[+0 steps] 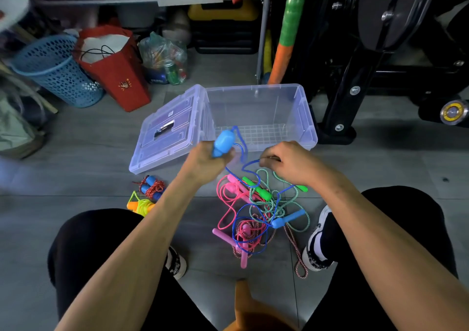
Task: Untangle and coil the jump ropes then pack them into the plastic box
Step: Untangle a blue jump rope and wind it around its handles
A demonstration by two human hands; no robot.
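Head view: left hand [208, 159] grips blue handle [223, 143] upright; right hand [286, 162] fingers pinch blue rope [250, 164].

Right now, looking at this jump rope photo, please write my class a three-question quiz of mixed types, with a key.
1. True or false: the plastic box already holds a coiled rope.
2. Which hand grips the blue handle? A) left hand B) right hand C) neither
3. Fill in: the second blue handle lies in the ____ of ropes on the floor.

Key:
1. False; the box is empty, with its lid leaning beside it.
2. A; the right hand pinches the blue rope.
3. Tangle; two coiled ropes lie apart, to its left.
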